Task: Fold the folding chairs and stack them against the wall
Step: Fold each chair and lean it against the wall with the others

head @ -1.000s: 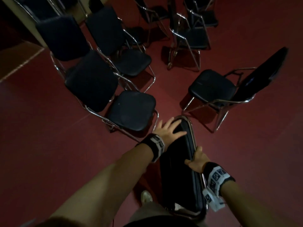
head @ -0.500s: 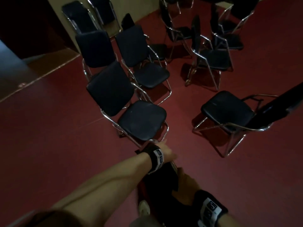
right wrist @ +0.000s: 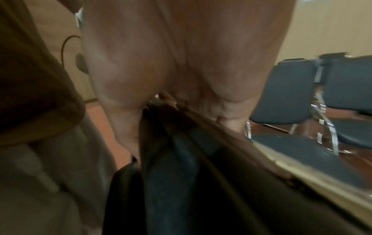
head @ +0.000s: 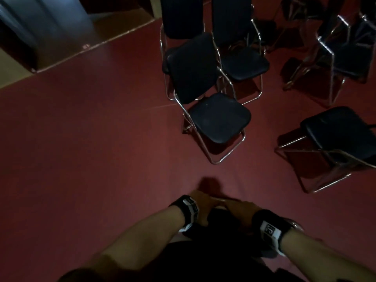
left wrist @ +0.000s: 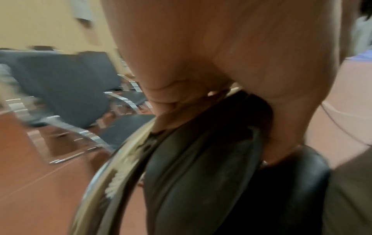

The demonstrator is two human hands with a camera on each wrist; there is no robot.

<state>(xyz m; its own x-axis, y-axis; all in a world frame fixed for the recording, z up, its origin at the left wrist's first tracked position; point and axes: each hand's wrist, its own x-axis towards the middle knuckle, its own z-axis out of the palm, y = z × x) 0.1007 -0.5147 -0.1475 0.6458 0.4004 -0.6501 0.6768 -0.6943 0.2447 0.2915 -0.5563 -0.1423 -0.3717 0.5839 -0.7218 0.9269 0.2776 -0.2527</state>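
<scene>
I hold a folded black chair (head: 222, 219) upright close against my body, at the bottom of the head view. My left hand (head: 200, 202) grips its top edge, fingers curled over the chrome frame (left wrist: 112, 167) and the thumb behind the black padding (left wrist: 201, 174). My right hand (head: 242, 208) grips the same top edge just to the right; the right wrist view shows its fingers (right wrist: 227, 114) wrapped over the frame above the folded chair's padding (right wrist: 181, 182). The chair's lower part is hidden by my arms and body.
Several open black chairs with chrome legs stand ahead: the nearest (head: 215, 117), one behind it (head: 242, 64), one at the right (head: 341, 131), more at the far right (head: 345, 55). Bare red floor (head: 91, 149) spreads to the left, up to a raised step (head: 114, 40).
My view has swung left and the open chairs now lie to the right. The folded chair has come in close to my body, and my left hand went from flat on it to gripping its top edge.
</scene>
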